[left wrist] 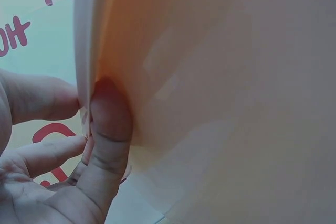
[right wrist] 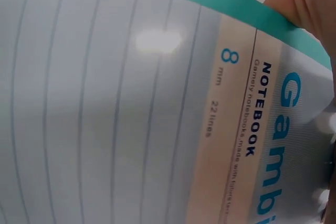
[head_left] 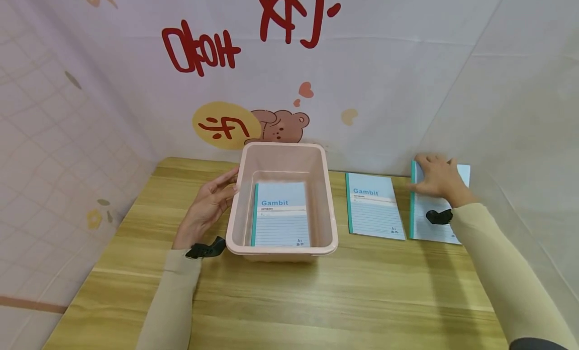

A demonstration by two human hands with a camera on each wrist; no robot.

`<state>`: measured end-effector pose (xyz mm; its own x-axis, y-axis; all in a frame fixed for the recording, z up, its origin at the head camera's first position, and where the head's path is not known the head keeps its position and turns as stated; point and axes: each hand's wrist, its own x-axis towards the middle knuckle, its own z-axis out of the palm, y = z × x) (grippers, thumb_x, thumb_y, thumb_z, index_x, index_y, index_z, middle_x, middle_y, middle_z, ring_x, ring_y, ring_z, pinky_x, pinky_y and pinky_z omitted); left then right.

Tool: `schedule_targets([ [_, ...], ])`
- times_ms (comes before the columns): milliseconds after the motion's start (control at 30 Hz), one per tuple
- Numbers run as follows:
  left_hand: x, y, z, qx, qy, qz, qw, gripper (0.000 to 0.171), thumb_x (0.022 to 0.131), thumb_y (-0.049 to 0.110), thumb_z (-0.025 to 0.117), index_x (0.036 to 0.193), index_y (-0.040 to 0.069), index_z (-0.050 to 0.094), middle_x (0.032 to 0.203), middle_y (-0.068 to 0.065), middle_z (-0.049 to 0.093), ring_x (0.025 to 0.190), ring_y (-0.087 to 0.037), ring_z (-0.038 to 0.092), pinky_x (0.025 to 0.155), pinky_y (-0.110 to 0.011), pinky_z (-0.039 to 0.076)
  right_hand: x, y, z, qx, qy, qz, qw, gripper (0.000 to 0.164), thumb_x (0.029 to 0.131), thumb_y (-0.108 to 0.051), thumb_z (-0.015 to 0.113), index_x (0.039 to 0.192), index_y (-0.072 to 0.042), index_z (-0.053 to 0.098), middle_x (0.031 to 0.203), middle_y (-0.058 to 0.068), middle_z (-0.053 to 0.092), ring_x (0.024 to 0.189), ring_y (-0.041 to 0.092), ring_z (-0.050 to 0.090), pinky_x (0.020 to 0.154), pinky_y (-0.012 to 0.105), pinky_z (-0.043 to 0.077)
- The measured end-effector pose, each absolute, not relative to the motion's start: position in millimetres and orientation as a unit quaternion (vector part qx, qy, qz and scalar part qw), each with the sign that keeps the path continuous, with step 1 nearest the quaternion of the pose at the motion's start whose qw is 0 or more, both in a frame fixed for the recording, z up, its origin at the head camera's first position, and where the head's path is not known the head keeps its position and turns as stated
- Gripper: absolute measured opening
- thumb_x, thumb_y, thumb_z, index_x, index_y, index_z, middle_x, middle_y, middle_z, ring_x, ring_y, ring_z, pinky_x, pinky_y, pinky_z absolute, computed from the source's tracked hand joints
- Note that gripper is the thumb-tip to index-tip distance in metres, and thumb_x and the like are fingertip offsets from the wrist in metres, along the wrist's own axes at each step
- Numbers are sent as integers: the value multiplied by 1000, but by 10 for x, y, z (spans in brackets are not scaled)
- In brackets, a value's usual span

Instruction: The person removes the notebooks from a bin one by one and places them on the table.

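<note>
My left hand (head_left: 205, 209) grips the left side of a pale pink plastic bin (head_left: 281, 250). In the left wrist view its thumb and fingers (left wrist: 111, 114) pinch the wall at the rim. Inside the bin a light blue Gambit notebook (head_left: 281, 216) with a teal spine lies cover up. At the far right my right hand (head_left: 436, 179) spans the upper part of a similar notebook (head_left: 422, 227). The right wrist view shows this notebook's cover (right wrist: 131, 103) slightly bowed, with a digit at the teal spine; the other fingertips are mostly hidden.
Another Gambit notebook (head_left: 374, 204) lies flat between the bin and the right-hand notebook. All stand on a wood-grain table (head_left: 339, 299). A white printed cloth (head_left: 384, 88) with red characters and a cartoon bear hangs behind the table's back edge.
</note>
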<state>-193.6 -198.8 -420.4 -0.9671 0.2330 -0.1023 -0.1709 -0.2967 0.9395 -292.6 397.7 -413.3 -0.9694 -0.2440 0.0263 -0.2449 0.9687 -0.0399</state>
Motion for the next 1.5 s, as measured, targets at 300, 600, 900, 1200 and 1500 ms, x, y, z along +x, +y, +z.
schedule_targets([
  [300,-1936,-1970,-4204,39,572,809,126,63,103,3,59,160,5,33,145,-6,45,109,-11,66,89,-21,60,-3028,4030,-4390,114,-992,35,-39,86,84,-54,76,145,-4,43,147,35,41,135,56,31,99,79,21],
  [600,-1932,-1934,-4190,41,580,804,124,61,103,4,59,159,6,36,142,-6,45,108,-11,64,88,-19,59,-3046,4021,-4521,109,-991,55,-52,80,87,-54,74,144,-7,45,150,33,35,137,57,26,100,73,20],
  [900,-1901,-1992,-4199,36,584,802,121,62,103,3,58,160,6,34,141,-4,46,107,-9,64,88,-19,59,-2970,3876,-4542,112,-986,120,-39,68,98,-42,66,146,0,43,148,32,38,133,56,33,103,78,23],
  [1200,-1904,-1985,-4191,36,581,803,128,64,102,7,62,160,7,34,145,-5,44,112,-11,63,91,-19,58,-2917,3737,-4581,107,-986,125,-30,77,100,-56,56,153,-4,37,152,33,35,133,58,31,100,78,23],
  [1500,-1900,-1993,-4187,29,584,801,130,64,101,8,63,160,8,36,147,-4,43,114,-12,63,94,-21,58,-2831,3564,-4432,89,-987,123,-43,86,99,-62,54,160,-7,28,159,31,28,138,57,27,105,78,19],
])
